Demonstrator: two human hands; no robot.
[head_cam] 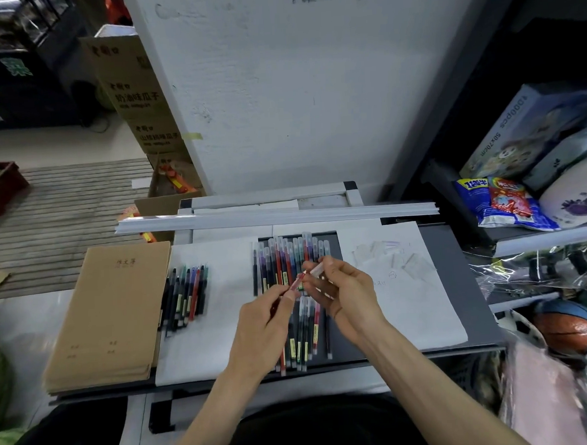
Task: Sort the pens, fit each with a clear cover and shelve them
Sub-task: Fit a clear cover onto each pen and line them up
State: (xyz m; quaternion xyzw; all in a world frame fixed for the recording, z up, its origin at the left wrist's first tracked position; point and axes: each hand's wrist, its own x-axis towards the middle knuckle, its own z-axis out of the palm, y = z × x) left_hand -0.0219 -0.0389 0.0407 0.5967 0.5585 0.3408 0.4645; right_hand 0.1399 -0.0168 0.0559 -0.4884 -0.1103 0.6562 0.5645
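Red pen point(296, 282) is up in the air over the middle of the bench point(473, 281), pinched in the left hand's point(263, 328) grip between thumb and fingertips. Its long axis sits on a slant, tip pointing away and to the right. The right hand point(342, 287) meets it there, its grip pinching a clear cover point(316, 271) at the fingertips. That cover lies on much the same slant, near end right at the pen's tip. Whether the tip is inside or only at the mouth I can't make out; it's small and a touch blurred.

Behind the hands, a row of covered pens point(287, 259) lies side by side on the dark strip, all running straight away from the person. A nearer bunch point(305, 332) runs the same way, half hidden under both wrists, its ends close to the bench's near edge.

Off left, on a white sheet point(216, 326), there's a fan of bare pens point(187, 294), far ends leaning slightly right. Open paper shows between them and the left hand. A stack of brown notebooks point(111, 314) closes the left side, and white rails point(275, 218) run across the back. On the right, a second sheet point(424, 317) carries loose covers point(387, 255), pale on pale and hard to count. A shelf of packets point(506, 206) crowds that side.
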